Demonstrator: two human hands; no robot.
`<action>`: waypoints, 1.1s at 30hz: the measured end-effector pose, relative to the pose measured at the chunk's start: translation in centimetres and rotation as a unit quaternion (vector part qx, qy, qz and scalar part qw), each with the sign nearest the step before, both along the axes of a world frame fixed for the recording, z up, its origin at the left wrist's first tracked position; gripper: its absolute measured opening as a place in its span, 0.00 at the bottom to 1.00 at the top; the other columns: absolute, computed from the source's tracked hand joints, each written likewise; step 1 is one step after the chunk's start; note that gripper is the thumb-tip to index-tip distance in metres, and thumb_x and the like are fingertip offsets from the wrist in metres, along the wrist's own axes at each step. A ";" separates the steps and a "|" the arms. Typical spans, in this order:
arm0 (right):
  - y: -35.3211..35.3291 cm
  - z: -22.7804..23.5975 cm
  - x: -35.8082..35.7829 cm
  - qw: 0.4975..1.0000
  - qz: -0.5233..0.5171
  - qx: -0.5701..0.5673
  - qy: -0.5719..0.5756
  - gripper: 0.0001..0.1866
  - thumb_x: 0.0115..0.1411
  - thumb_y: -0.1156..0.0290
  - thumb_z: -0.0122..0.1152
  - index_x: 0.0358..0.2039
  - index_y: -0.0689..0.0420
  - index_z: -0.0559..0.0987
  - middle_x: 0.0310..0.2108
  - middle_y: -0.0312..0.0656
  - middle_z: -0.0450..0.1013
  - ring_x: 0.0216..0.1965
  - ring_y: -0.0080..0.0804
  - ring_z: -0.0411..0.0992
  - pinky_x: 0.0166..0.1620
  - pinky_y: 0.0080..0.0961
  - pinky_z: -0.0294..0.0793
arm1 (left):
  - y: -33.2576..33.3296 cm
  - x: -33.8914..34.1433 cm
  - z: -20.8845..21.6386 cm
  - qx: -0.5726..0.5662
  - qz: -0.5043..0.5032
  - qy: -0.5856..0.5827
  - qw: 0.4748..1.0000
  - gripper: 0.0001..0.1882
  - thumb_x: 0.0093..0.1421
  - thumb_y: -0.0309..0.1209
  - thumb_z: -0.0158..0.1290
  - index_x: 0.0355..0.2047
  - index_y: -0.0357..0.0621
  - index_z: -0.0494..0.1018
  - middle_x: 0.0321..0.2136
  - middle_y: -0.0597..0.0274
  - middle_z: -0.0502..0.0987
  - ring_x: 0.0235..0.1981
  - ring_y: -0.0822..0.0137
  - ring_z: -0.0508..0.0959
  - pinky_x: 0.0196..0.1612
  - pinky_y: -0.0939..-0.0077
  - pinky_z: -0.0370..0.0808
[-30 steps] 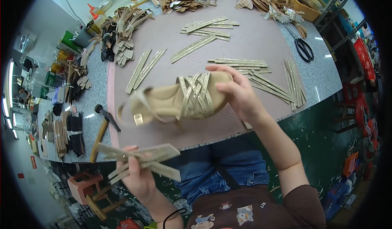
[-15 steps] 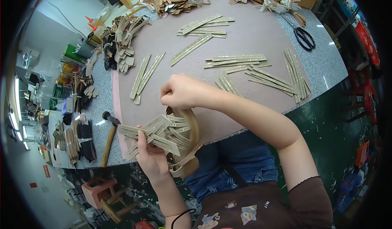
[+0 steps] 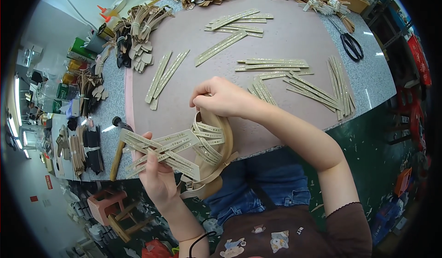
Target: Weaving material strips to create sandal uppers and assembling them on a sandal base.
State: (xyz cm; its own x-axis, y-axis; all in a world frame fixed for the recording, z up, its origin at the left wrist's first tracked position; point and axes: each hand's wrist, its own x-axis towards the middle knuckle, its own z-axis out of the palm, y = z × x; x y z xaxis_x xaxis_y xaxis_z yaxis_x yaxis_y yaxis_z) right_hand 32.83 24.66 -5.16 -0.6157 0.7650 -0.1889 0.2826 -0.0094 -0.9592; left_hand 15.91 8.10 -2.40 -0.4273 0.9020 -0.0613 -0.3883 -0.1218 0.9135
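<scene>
My left hand (image 3: 159, 179) pinches a set of flat beige-gold straps (image 3: 172, 150) dotted with shiny studs, crossed over one another like a lattice. Right beside them is a tan sandal (image 3: 226, 136), tilted on its side, with similar studded straps woven across its front and a buckled ankle strap near the heel. My right hand (image 3: 222, 97) is closed on the sandal's far end; its fingertips are partly hidden. Loose studded straps (image 3: 274, 64) lie in several small groups across the mat in front of me.
A hammer (image 3: 118, 159) with a wooden handle lies at the table's left edge. Black-handled scissors (image 3: 351, 46) are at the far right. Bundles of tan and black leather pieces (image 3: 142, 28) line the left and far edges. A red stool (image 3: 103, 207) stands below on the left.
The crossed straps have turned flatter and spread more openly toward me. The sandal and my right hand have shifted slightly to the right, and the view has moved a little.
</scene>
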 end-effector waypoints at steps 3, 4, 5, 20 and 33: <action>-0.3 -0.2 0.1 1.000 0.000 0.021 0.018 0.14 0.53 0.70 0.51 0.33 0.61 0.83 0.26 0.39 0.76 0.23 0.24 0.67 0.27 0.19 0.68 | -0.2 -0.2 -0.1 -0.010 -0.006 0.028 1.000 0.22 0.62 0.26 0.50 0.56 0.36 0.64 0.42 0.56 0.75 0.35 0.73 0.75 0.41 0.82 0.73; -0.7 -0.1 0.1 0.998 -0.012 0.032 0.054 0.13 0.54 0.70 0.51 0.34 0.61 0.82 0.27 0.39 0.77 0.23 0.24 0.67 0.27 0.19 0.67 | -0.5 -0.5 -0.4 -0.004 -0.010 0.045 0.999 0.23 0.61 0.26 0.51 0.56 0.35 0.63 0.42 0.56 0.75 0.36 0.71 0.76 0.41 0.82 0.73; -1.2 0.0 0.2 0.995 -0.024 0.043 0.090 0.13 0.54 0.71 0.52 0.35 0.61 0.82 0.27 0.39 0.77 0.23 0.23 0.67 0.27 0.19 0.67 | -0.7 -0.8 -0.8 0.001 -0.015 0.062 0.998 0.24 0.60 0.27 0.51 0.57 0.35 0.63 0.42 0.55 0.75 0.37 0.70 0.77 0.41 0.82 0.74; -6.2 2.3 0.2 0.929 -0.072 0.224 0.284 0.15 0.56 0.84 0.52 0.44 0.62 0.75 0.37 0.43 0.76 0.27 0.20 0.66 0.28 0.12 0.63 | -2.5 -1.6 1.9 -0.029 -0.075 0.074 0.994 0.33 0.43 0.24 0.62 0.52 0.31 0.68 0.37 0.52 0.79 0.30 0.67 0.76 0.39 0.80 0.73; -8.7 -0.1 0.6 0.911 -0.135 0.278 0.274 0.14 0.58 0.86 0.49 0.45 0.61 0.71 0.46 0.48 0.71 0.40 0.31 0.71 0.43 0.21 0.71 | -2.3 -1.4 1.7 -0.039 -0.039 0.104 0.993 0.31 0.45 0.26 0.66 0.50 0.32 0.68 0.34 0.55 0.78 0.27 0.72 0.76 0.32 0.88 0.71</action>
